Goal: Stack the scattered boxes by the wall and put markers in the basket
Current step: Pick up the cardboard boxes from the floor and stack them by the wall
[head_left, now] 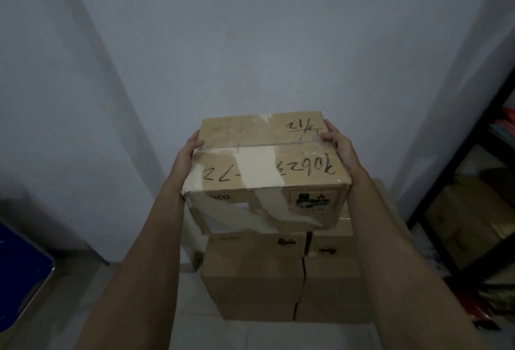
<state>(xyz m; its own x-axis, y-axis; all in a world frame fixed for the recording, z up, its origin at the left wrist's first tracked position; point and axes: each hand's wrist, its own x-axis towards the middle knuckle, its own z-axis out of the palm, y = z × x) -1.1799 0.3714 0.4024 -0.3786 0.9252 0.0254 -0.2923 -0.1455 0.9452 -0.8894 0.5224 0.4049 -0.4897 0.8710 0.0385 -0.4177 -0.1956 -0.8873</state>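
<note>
Both my arms reach out. My left hand [192,146] clamps the left side of the taped box [264,165], thumb hooked over the top edge, fingers hidden down the far side. My right hand [335,140] does the same on the right, thumb on the lid, fingers curled round the back corner. So both hands grip the box, squeezing it between them.

The box sits over the stack of boxes [281,274] by the wall [250,43]; whether its bottom touches the stack I cannot tell, the lower edge hides that. It looks turned a bit against the boxes below.

To do this well, I judge: square it to the stack first, lower it flat, not corner-first, and push it back toward the wall so it doesn't overhang the front. Torn tape on the front face looks loose, so don't drag it. Let go only once it sits steady.

Off to the right, a black shelf [457,171] with cartons. A blue thing [19,263] sits at left. No markers or basket in view.
</note>
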